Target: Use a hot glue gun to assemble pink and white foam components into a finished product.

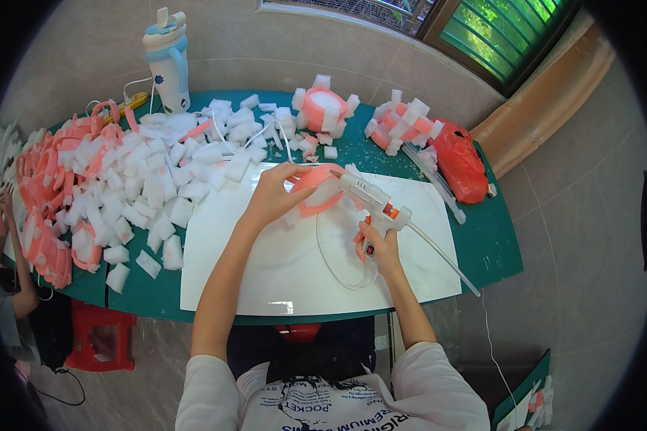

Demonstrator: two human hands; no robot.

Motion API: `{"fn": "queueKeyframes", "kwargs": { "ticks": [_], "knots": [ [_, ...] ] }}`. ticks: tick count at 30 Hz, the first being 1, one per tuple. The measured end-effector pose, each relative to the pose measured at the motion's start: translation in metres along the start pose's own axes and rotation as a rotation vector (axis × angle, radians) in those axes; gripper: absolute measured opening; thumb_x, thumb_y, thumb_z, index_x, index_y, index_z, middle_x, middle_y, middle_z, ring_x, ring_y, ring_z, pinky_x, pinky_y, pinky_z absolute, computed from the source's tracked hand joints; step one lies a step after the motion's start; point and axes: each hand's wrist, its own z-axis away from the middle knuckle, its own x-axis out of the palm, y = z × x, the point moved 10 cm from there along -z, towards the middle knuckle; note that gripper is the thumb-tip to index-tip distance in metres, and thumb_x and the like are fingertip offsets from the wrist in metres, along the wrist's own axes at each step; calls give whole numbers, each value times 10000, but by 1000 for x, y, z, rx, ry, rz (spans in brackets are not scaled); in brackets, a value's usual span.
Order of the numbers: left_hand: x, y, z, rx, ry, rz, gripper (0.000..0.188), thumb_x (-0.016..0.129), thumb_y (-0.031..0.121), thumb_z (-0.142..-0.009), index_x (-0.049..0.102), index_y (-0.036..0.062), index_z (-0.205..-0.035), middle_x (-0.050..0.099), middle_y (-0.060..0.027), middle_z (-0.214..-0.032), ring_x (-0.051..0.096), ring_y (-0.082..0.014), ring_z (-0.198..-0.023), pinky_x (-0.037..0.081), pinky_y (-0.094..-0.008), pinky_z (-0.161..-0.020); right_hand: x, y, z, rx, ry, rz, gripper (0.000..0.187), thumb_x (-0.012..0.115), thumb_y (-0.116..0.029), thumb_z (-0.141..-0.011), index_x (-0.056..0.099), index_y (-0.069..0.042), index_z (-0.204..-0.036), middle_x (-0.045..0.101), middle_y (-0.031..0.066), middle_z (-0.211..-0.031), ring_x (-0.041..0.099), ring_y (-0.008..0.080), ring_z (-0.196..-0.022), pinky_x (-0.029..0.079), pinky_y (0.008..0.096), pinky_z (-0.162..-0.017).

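My left hand (275, 195) holds a pink foam ring (311, 208) above the white board, its thumb and fingers gripping the left side. In my right hand (379, 246) is a white hot glue gun (369, 192), held by its handle. The gun's nozzle points left and sits at the ring's upper right edge; whether it touches cannot be made out. A long glue stick (446, 260) sticks out of the gun's back toward the lower right. A pale cord (322, 248) loops over the white board (287, 269) below.
White foam blocks (144, 179) and pink foam pieces (50, 179) are heaped at left. Two pink rings with white blocks (323, 108) stand behind. A red plastic bag (461, 161) and clear sticks (438, 183) lie right. A tumbler (169, 72) stands far left; another person's arm (25, 266) shows leftmost.
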Motion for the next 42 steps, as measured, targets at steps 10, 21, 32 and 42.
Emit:
{"fn": "queueKeyframes", "kwargs": {
  "ticks": [10, 21, 32, 42],
  "knots": [
    [-2, -5, -1, -31, 16, -7, 364, 700, 184, -723, 624, 7, -1032, 631, -112, -959, 621, -204, -806, 486, -282, -725, -11, -22, 8, -72, -59, 155, 353, 569, -80, -810, 466, 33, -1128, 637, 108, -924, 485, 109, -387, 319, 219, -339],
    [-5, -5, 0, 1, 49, 11, 357, 714, 154, -711, 622, 3, -1021, 635, -104, -950, 624, -185, -772, 491, -269, -692, -150, -59, -13, -489, 531, 893, 286, 664, -150, -762, 535, 13, -958, 623, 121, -782, 568, 199, -561, 462, 324, -538],
    [-5, -8, 1, -35, 44, -7, 343, 722, 152, -709, 628, 5, -1005, 643, -87, -936, 607, -155, -774, 481, -258, -699, -151, -38, -64, -440, 91, 1462, 413, 683, -237, -705, 532, -37, -1033, 551, 113, -1034, 562, 337, -906, 469, 401, -740],
    [2, -11, -1, 58, 103, -17, 370, 713, 203, -688, 637, 34, -1008, 648, -111, -901, 622, -211, -760, 492, -299, -694, -121, -101, -39, -979, 235, 1564, 251, 540, 27, -711, 574, -17, -956, 540, 170, -1088, 540, 326, -954, 426, 397, -818]
  ]
}}
